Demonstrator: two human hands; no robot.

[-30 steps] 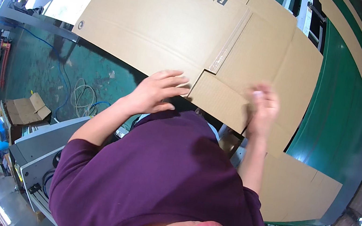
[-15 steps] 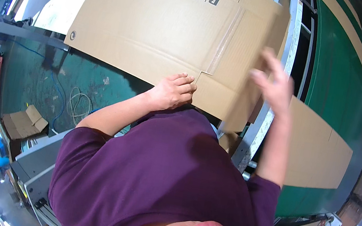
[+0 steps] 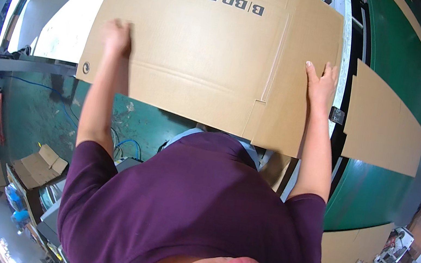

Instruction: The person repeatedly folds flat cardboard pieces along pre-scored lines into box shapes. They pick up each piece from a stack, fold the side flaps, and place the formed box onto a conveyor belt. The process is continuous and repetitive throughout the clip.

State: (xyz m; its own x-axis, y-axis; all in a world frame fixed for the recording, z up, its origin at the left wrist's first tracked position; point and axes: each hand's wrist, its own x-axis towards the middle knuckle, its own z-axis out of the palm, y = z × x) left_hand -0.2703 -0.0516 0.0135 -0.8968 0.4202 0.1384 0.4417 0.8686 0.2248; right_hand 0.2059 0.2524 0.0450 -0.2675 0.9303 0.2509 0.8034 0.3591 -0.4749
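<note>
A large flat brown cardboard box blank (image 3: 208,43) lies before me, with dark print near its far side and a folded, creased flap along its right. Over its left part is my left hand (image 3: 118,37), smeared by motion, so its grip does not show. At the blank's right edge rests my right hand (image 3: 322,86), thumb and fingers spread apart on the board. The underside of the blank is hidden.
On the right runs a green conveyor belt (image 3: 391,105) carrying cardboard sheets (image 3: 385,126). A metal rail (image 3: 344,59) lies between belt and blank. White sheeting (image 3: 70,26) is at the far left. An open carton (image 3: 40,165) and blue hose (image 3: 44,86) are lower left.
My left hand has moved left and away from the near edge. The right hand has settled on the blank's right side. The blank shifted slightly right, and sheets on the belt moved.
</note>
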